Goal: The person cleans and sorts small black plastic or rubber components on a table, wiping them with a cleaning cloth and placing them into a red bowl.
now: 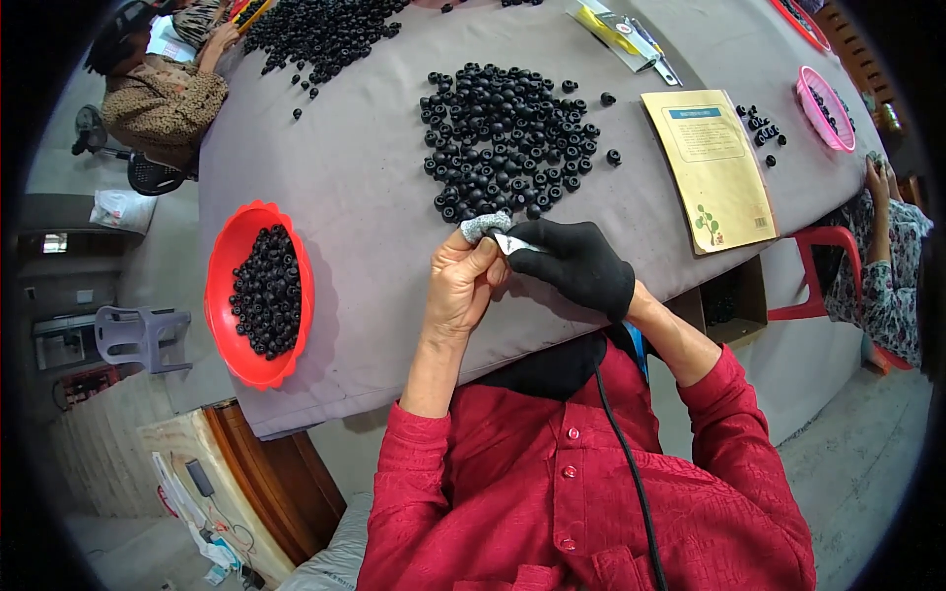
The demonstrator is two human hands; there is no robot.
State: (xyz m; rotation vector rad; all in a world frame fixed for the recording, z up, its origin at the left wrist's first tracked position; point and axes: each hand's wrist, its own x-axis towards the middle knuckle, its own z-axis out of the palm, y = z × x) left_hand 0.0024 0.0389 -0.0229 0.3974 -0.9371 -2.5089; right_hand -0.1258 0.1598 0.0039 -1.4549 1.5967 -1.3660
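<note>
Just in front of the table's near edge, my two hands meet. My left hand [457,281] is bare, with a speckled grey-white wrap [477,226] around a fingertip. Its fingers are pinched closed, and what lies between them is hidden. My right hand [583,271] wears a black glove and is closed on a small white pointed piece [516,244], whose kind I cannot make out. The white piece's tip touches or nearly touches my left fingers. Right beyond my hands spreads a pile of small round black parts [507,138], many with a hole in one end.
A red scalloped basket [220,330] of black parts stands at the left edge. To the right lie a yellow booklet [711,172], several loose parts and a pink basket [810,87]. A clear packet [616,34] lies farther back. Other people sit at far left and right.
</note>
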